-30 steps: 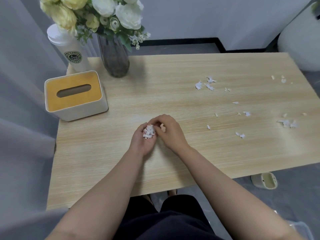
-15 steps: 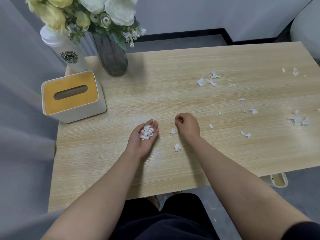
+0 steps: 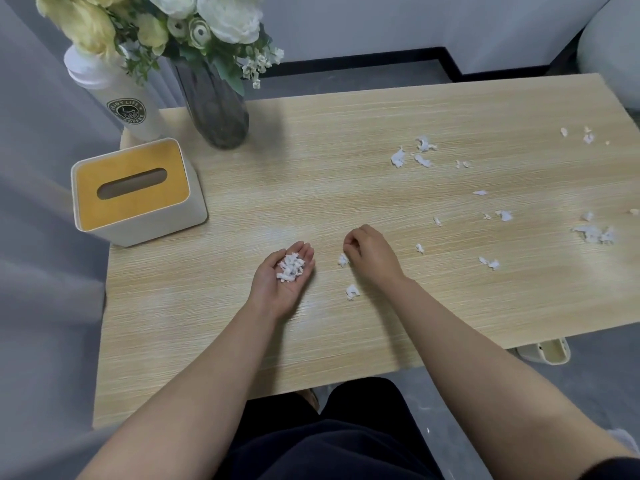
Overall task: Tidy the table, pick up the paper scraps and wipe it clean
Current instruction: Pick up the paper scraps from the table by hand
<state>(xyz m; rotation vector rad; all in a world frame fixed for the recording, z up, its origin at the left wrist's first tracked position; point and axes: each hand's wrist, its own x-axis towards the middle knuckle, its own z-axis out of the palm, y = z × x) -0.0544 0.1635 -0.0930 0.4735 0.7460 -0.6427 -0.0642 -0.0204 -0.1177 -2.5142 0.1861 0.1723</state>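
Head view. My left hand [image 3: 281, 282] lies palm up on the table [image 3: 311, 188] near its middle, fingers nearly straight in a shallow cup, carrying a small heap of paper scraps [image 3: 291, 267]; the grip is loose and open, nothing pinched. My right hand [image 3: 372, 256] rests just to the right of it, knuckles up, fingers curled inward. Whether the fingertips pinch anything I cannot tell, since they are turned under.

Two loose scraps [image 3: 343, 260] and [image 3: 352, 291] lie between the hands, the upper one just beside my right fingers. Further scattered scraps [image 3: 420, 155] are spread over the right half of the table, with one larger clump [image 3: 594, 233] near the right edge and a few bits [image 3: 587, 136] close to the far right corner.

The left end holds a tissue box [image 3: 133, 192], a dark glass vase [image 3: 213, 112] of flowers [image 3: 194, 19] and a white cup [image 3: 119, 98] at the far left corner. Bare wood runs from the vase to the scraps and along the near edge in front of my forearms. A small bin [image 3: 550, 351] sits on the floor below the near right edge.
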